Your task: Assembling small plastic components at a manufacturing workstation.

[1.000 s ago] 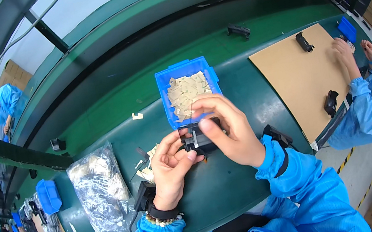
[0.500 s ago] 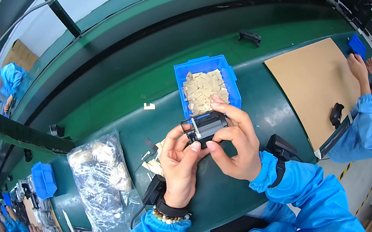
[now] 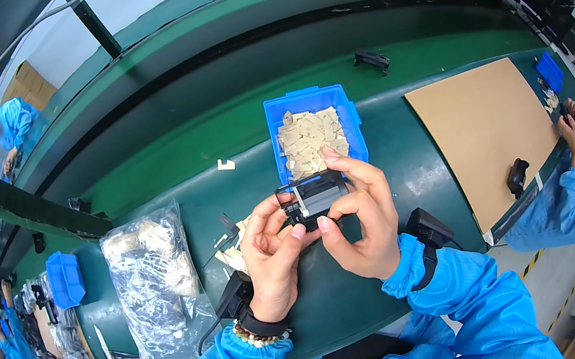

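Head view. Both hands were raised together above the green bench (image 3: 405,152) and closed on one small black part (image 3: 315,198). The left hand (image 3: 273,254) gripped its left end, thumb and fingers curled under it, so that the part stayed level. The right hand (image 3: 359,221) wrapped its right side, with the index finger laid along the top edge and the thumb pressed against the front face; this grip appeared to keep the upper face turned toward the person.

The part was held just in front of a blue bin (image 3: 313,129) filled with pale flat tabs (image 3: 310,141), which put that supply within short reach. More loose tabs (image 3: 233,253) lay on the bench under the left hand. A clear plastic bag (image 3: 158,292) of parts lay well to the left. A cardboard sheet (image 3: 485,131) covered the bench to the right, where a co-worker's hands (image 3: 573,120) worked separately.
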Demonstrator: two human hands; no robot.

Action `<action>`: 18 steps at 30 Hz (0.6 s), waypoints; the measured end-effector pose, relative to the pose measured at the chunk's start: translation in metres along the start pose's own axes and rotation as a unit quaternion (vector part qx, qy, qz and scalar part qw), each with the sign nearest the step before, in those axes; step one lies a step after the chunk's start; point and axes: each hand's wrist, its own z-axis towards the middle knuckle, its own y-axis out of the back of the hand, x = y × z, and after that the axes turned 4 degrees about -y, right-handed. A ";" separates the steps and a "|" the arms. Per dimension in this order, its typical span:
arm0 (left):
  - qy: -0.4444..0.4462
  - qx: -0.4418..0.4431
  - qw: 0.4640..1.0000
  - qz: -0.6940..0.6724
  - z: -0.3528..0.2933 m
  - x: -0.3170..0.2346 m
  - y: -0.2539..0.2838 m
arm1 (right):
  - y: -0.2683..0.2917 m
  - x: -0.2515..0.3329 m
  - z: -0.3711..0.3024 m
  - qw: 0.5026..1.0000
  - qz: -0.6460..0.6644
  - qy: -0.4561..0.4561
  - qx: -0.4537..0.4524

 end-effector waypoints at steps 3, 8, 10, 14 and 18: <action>-0.001 -0.001 1.000 -0.006 -0.001 0.001 0.001 | -0.001 0.000 0.000 1.000 0.004 0.002 -0.003; -0.003 0.005 1.000 -0.016 -0.001 0.001 0.001 | -0.002 0.002 0.001 1.000 0.023 -0.001 -0.018; -0.003 0.002 1.000 -0.018 -0.002 0.001 0.000 | -0.001 0.000 0.001 1.000 0.013 0.008 -0.010; -0.010 0.000 1.000 -0.014 -0.003 0.003 0.000 | 0.000 -0.001 0.000 1.000 0.000 0.021 -0.004; -0.005 0.007 1.000 -0.017 -0.003 0.002 -0.001 | 0.000 -0.002 0.000 1.000 0.004 0.018 -0.003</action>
